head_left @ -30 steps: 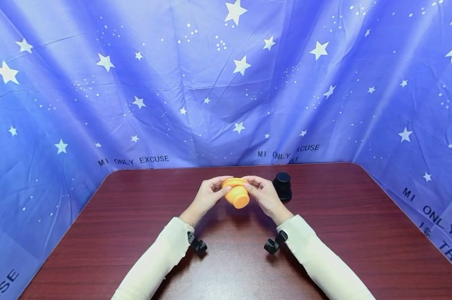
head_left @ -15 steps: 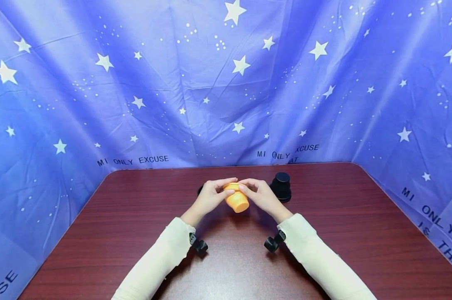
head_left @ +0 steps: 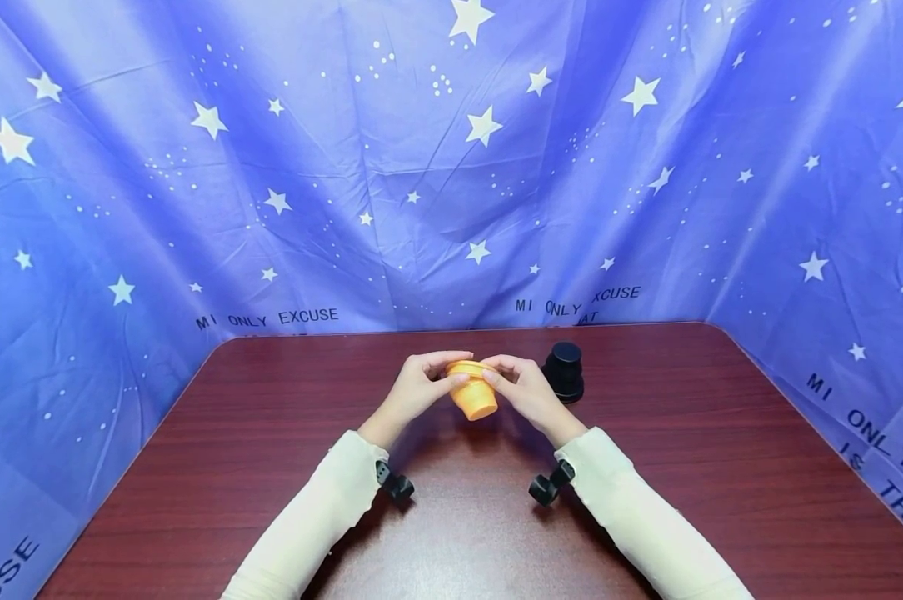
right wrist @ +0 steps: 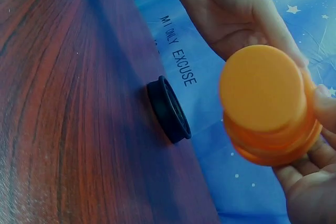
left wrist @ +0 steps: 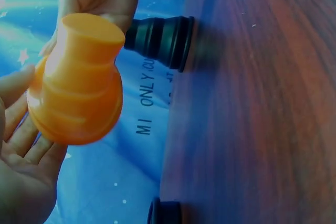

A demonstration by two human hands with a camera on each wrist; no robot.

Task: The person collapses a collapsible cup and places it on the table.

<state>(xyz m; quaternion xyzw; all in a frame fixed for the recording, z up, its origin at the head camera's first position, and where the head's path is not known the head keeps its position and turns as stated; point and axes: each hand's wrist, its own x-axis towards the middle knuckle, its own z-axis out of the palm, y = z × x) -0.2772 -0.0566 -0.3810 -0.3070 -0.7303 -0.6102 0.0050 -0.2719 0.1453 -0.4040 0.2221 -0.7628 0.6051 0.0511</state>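
An orange collapsible cup [head_left: 476, 398] with stepped walls is held between both hands above the table, its narrow base tilted toward the head camera. My left hand [head_left: 412, 390] pinches the wide rim from the left, thumb on the near side and fingers behind. From the right, my right hand [head_left: 525, 386] grips the same rim in a mirrored way. In the left wrist view the orange cup [left wrist: 79, 87] shows its ridged side; the right wrist view faces its flat round base [right wrist: 261, 87]. The inside of the cup is hidden.
A black stepped cup-like piece [head_left: 566, 371] stands wide end down behind the right hand. A low black round piece [right wrist: 170, 111] sits on the table, hidden behind the left hand in the head view. A blue star-printed curtain [head_left: 421, 167] borders the dark red table [head_left: 721, 467].
The orange cup dipped slightly and rose again, both hands shifting their hold at its rim. The low black piece, briefly showing beside the left hand, is again hidden in the head view.
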